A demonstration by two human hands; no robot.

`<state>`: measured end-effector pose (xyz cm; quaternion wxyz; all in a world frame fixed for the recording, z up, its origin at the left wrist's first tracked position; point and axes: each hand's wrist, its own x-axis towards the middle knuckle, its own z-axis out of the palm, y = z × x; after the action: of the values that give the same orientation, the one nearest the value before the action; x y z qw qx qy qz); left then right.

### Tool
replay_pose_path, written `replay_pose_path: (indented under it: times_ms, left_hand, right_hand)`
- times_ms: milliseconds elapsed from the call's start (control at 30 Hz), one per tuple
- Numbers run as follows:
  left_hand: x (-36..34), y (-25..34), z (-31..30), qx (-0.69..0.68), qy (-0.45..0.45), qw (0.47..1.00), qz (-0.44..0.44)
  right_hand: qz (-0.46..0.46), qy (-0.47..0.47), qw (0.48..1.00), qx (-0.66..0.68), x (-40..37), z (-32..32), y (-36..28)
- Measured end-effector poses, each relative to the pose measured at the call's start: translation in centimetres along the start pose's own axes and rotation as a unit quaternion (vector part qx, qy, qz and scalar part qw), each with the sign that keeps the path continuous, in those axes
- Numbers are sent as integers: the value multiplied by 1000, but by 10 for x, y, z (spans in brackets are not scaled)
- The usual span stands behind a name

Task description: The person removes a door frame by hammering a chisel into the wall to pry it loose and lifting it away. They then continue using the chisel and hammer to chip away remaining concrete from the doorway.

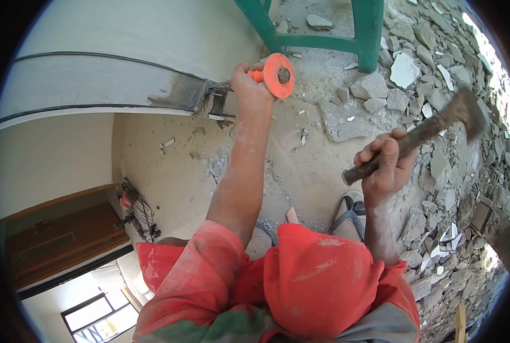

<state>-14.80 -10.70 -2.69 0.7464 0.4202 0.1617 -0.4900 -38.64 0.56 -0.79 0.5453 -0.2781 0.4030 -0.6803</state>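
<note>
My left hand [247,84] is closed around the grip of a chisel [278,75] with a round orange hand guard. The chisel's worn striking end faces me, and its shaft points left at the broken edge of a wall [187,91], where dark metal and rough mortar show. Off to the right, my right hand [385,168] is wrapped round the handle of a hammer [423,135]. The hammer's head, slightly blurred, is raised up and to the right over the rubble, well apart from the chisel.
Broken tile and concrete rubble [438,166] covers the right side. Green plastic legs of a stool or chair [366,34] stand ahead. Dusty floor [300,171] with small chips lies between my arms. A dark tool or bag [140,211] sits by a wooden door [60,237] at left.
</note>
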Motion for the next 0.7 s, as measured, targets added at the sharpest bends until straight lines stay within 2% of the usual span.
replay_pose_path:
  times_ms: [67, 100, 133, 167, 200, 300, 333, 367, 433, 500, 567, 633, 667, 700]
  left_hand:
    - [-16, 1, 8, 21, 2, 1000, 4]
    - [-24, 2, 10, 31, 4, 999, 7]
    - [-23, 4, 8, 27, 4, 1000, 6]
    - [-20, 5, 5, 25, 2, 1000, 2]
    - [-16, 4, 5, 28, -4, 1000, -6]
    - [-7, 7, -3, 60, -15, 998, 15]
    - [-10, 5, -4, 86, -48, 995, 32]
    - [-11, 5, -10, 71, -21, 997, 29]
    - [-1, 4, -2, 32, 8, 999, 29]
    - [-21, 2, 7, 42, 19, 998, 33]
    - [-27, 1, 11, 35, 20, 998, 40]
    - [-20, 1, 7, 21, 12, 999, 43]
    - [-15, 2, 4, 21, -4, 999, 38]
    - [-10, 2, -1, 23, -18, 999, 30]
  right_hand:
    - [-104, 82, 981, 145, 6, 26, -1]
    - [-122, 7, 977, 173, 2, 31, 22]
    - [-85, -44, 991, 90, -17, 34, 58]
    - [90, -125, 983, -95, -46, 23, 90]
    - [131, -312, 880, -333, -41, 18, 93]
    - [111, -325, 903, -259, -42, 2, 71]
    - [111, -300, 918, -236, -36, -6, 64]
    - [179, -265, 933, -166, -26, -9, 38]
    - [72, -187, 979, -27, -3, -7, -1]
    - [9, -83, 986, 145, 15, -5, -18]
    - [-78, -71, 974, 202, 25, 0, -11]
    - [-113, -40, 969, 218, 8, 22, 26]
    - [20, -135, 987, 89, -11, 14, 53]
    - [153, -222, 962, -44, -31, 5, 75]
